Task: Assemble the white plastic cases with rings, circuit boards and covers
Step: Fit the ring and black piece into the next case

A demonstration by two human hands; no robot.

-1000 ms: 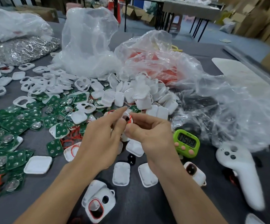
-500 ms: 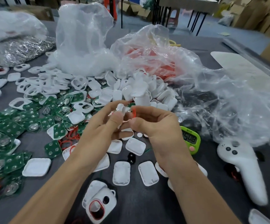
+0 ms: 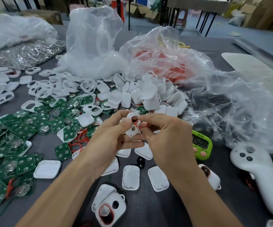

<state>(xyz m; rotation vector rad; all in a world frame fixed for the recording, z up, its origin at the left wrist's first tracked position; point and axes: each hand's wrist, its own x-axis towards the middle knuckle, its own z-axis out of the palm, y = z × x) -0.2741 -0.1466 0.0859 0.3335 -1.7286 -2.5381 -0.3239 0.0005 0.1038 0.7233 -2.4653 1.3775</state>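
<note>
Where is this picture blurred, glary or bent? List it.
Head view: soft, even light; glare on the clear plastic bag and silvery metal pile; wide-angle bowing toward the edges; circuit boards at lower left smeared; white case and red ring between left hand and right hand fairly sharp.

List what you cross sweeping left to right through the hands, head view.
green circuit boards → white square cover → left hand → white case → right hand → green timer → white controller

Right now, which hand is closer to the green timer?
Right. The right hand sits just beside the timer, on its left in the picture; the left hand is farther left, past the right one.
</note>
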